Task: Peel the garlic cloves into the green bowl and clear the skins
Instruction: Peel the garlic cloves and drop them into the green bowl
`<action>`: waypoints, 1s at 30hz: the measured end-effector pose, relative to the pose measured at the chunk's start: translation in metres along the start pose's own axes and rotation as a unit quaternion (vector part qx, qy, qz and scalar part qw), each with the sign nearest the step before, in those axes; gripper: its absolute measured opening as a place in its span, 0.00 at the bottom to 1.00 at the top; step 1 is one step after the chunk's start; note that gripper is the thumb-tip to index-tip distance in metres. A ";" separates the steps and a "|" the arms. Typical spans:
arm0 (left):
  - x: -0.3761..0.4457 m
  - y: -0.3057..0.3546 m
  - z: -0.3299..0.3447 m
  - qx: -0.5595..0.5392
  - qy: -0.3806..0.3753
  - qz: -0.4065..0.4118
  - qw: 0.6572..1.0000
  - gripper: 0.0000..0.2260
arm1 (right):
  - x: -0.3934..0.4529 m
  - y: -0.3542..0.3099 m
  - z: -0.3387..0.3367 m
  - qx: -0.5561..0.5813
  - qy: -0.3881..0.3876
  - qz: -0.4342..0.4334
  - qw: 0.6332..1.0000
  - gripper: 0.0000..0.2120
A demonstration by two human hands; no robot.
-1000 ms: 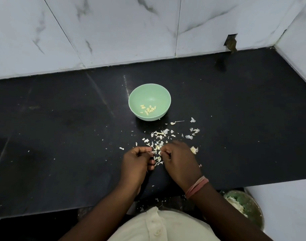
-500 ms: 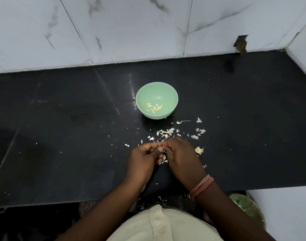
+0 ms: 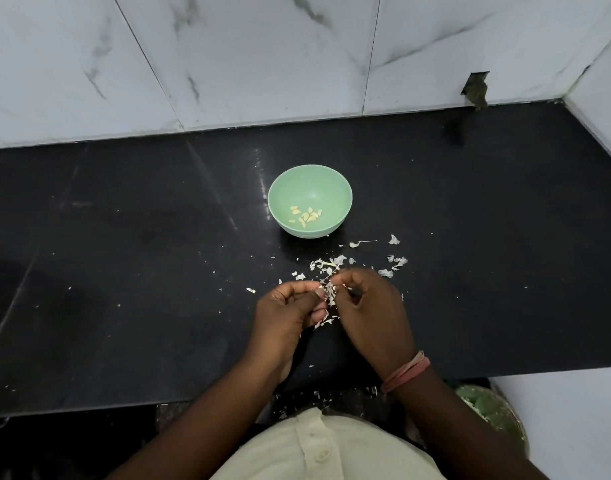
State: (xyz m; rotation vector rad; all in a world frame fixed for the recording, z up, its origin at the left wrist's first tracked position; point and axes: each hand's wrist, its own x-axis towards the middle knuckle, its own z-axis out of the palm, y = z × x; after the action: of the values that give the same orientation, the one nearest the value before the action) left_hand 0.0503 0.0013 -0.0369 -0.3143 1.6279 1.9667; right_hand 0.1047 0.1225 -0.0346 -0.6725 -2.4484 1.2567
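Hands peeling garlic at a black counter (image 3: 124, 254).

Left hand (image 3: 285, 315) curls its fingers toward the right one, thumb and fingertips pinching a papery garlic piece (image 3: 329, 292) that the right hand (image 3: 368, 311) also pinches from the other side. Beyond them loose skins (image 3: 332, 264) litter the counter, and further back stands the green bowl (image 3: 310, 200) holding peeled cloves (image 3: 306, 215).

Bowl (image 3: 310, 188) pale mint green, plain. Cloves (image 3: 306, 215) in it pale yellow. Desk (image 3: 124, 254) glossy black, flecked with white skins (image 3: 328, 268). Wall (image 3: 228, 53) white marble tiles, grey veins. Wristband (image 3: 405, 372) pink-red threads. Shirt (image 3: 332, 452) cream, matching buttons.
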 end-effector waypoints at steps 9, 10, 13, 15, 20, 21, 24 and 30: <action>-0.005 0.004 -0.003 0.059 -0.018 0.077 0.995 0.04 | 0.000 -0.011 -0.003 0.161 -0.065 0.110 0.979 0.03; -0.005 0.004 -0.003 0.080 -0.017 0.091 0.993 0.05 | 0.000 -0.011 -0.003 0.175 -0.064 0.116 0.976 0.03; -0.007 0.005 -0.004 0.146 -0.010 0.135 0.980 0.04 | -0.001 -0.012 -0.003 0.195 -0.049 0.119 0.972 0.04; -0.009 0.007 -0.003 0.181 -0.006 0.156 0.971 0.05 | -0.001 -0.013 -0.003 0.205 -0.050 0.120 0.970 0.04; -0.014 0.019 -0.001 0.200 -0.031 0.178 0.963 0.04 | 0.002 -0.014 -0.012 0.235 -0.071 0.101 0.964 0.03; -0.014 0.020 0.000 0.205 -0.036 0.179 0.962 0.04 | 0.001 -0.014 -0.012 0.236 -0.066 0.099 0.964 0.03; -0.016 0.021 0.001 0.206 -0.041 0.178 0.961 0.05 | -0.001 -0.015 -0.011 0.236 -0.051 0.099 0.965 0.05; -0.016 0.022 -0.002 0.193 -0.051 0.162 0.966 0.04 | -0.001 -0.015 -0.013 0.247 -0.076 0.103 0.960 0.07</action>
State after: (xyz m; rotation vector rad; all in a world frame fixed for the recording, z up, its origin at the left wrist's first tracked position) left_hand 0.0505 -0.0069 -0.0112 0.2138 2.0442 1.7931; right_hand 0.1071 0.1231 -0.0151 -0.7168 -2.0725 1.9741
